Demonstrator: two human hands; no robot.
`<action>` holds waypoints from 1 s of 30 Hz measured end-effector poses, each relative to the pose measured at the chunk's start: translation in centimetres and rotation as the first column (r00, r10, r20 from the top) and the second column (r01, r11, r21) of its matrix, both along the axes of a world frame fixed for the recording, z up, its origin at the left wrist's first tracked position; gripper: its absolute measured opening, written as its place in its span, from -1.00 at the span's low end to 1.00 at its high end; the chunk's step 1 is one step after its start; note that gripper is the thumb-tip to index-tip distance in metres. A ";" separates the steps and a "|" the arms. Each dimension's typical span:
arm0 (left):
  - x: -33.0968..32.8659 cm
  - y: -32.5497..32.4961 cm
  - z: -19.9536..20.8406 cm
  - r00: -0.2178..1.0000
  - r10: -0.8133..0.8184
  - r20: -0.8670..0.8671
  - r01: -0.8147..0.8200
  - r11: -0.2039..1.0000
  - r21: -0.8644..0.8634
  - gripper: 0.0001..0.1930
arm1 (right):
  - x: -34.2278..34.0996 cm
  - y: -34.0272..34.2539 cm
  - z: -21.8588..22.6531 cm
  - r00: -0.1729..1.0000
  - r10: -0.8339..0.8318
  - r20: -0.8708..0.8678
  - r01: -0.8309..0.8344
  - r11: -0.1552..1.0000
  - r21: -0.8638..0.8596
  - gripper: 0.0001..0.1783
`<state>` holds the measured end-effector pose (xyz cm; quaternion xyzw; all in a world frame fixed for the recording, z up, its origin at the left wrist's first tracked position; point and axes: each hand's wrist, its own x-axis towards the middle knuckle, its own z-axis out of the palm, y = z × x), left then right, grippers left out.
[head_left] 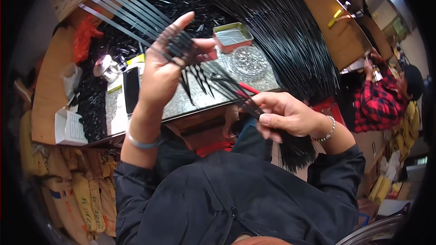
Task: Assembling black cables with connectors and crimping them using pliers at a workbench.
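My left hand (163, 70) is raised over the workbench, gripping several flat black strips (125, 11) that fan toward the upper left. Their dark pointed ends (195, 84) hang below the palm. Lower and to the right, my right hand (288, 115) pinches a bunch of thin black rods (231, 88) that slant up toward the left hand. Red-handled pliers (247, 88) show beside its fingers; whether they are held or lying on the bench cannot be made out. Under both hands is a speckled bench top (181, 102).
A large heap of long black rods (290, 36) covers the back right. Beside it stand a red tin (231, 41) and a clear dish of small metal pieces (249, 61). A dark phone (131, 88) and white box (70, 127) are left. A co-worker in checked shirt (377, 97) sits right.
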<state>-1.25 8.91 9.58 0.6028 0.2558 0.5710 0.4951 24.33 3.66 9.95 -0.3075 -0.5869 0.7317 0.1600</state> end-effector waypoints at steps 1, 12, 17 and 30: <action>-0.2 -0.3 -0.3 0.999 0.002 0.036 -0.002 1.000 -0.012 -0.52 | -0.1 0.6 -0.1 0.997 0.035 -0.068 -0.036 0.999 -0.007 -0.64; 0.0 -1.8 0.3 0.990 0.128 0.056 -0.131 0.990 0.053 -0.63 | 7.9 15.9 -11.2 0.298 -0.900 0.319 -0.141 0.288 0.947 -0.72; -0.5 -1.5 -0.3 0.997 0.064 0.051 -0.068 0.995 0.079 -0.62 | 8.4 16.4 -10.9 0.209 -0.922 0.326 -0.115 0.308 0.945 -0.75; 0.0 -0.8 -0.5 0.994 0.103 0.046 -0.103 0.995 -0.016 -0.60 | 13.2 11.1 1.6 0.165 -0.975 0.150 -0.166 0.123 0.979 -0.74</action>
